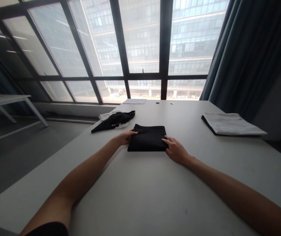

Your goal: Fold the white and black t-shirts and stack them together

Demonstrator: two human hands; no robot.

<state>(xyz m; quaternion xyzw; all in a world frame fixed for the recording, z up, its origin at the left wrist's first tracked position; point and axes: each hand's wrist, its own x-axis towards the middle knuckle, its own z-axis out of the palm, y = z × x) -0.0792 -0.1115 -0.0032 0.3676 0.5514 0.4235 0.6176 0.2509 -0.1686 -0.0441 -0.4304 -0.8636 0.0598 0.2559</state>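
A black garment (pixel 148 138), folded into a neat rectangle, lies flat on the white table (pixel 140 193) ahead of me. My left hand (pixel 125 137) rests at its left edge with the fingers laid over the fabric. At the right edge, my right hand (pixel 176 150) touches the cloth with fingers stretched out and slightly spread. Neither hand lifts the garment.
A crumpled black garment (pixel 114 121) over a white one (pixel 105 116) lies at the table's left rim. A folded stack, white on black (pixel 230 124), sits at the right. Paper (pixel 134 101) lies near the windows. A dark curtain (pixel 251 52) hangs right; another table (pixel 3 100) stands left.
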